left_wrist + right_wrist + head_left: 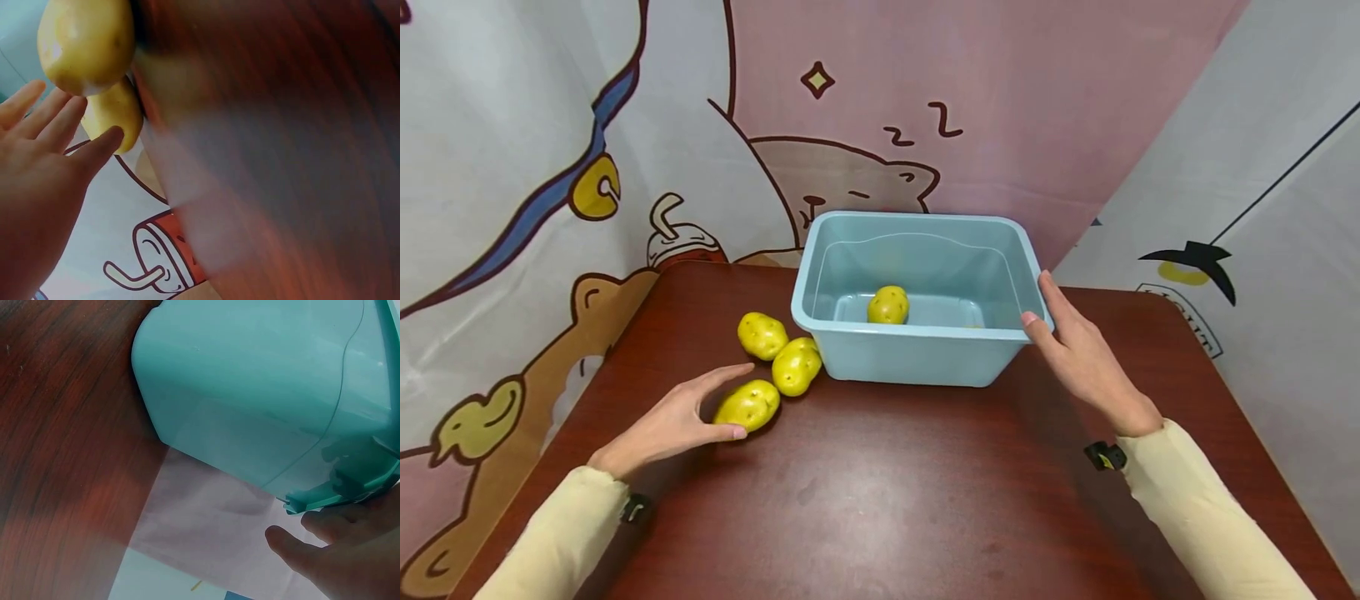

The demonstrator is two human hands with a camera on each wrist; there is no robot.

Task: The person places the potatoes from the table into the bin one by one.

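My left hand (673,421) reaches round the nearest yellow potato (748,406), thumb on the near side and fingers spread on the far side, with a gap by the index finger. In the left wrist view the fingers look fairly straight beside a potato (87,44). Two more potatoes, one in the middle (796,367) and one farther back (762,336), lie between that hand and a light blue plastic bin (902,358). Inside the bin sits one potato (888,306). My right hand (1086,358) holds the bin's right rim, thumb on the rim and fingers along the outer wall.
The bin stands upright on a dark reddish-brown wooden table (865,500), towards its back edge. Behind and beside the table hangs a cartoon-printed cloth (1000,100). Small dark devices are strapped at both wrists, below cream sleeves (1202,508).
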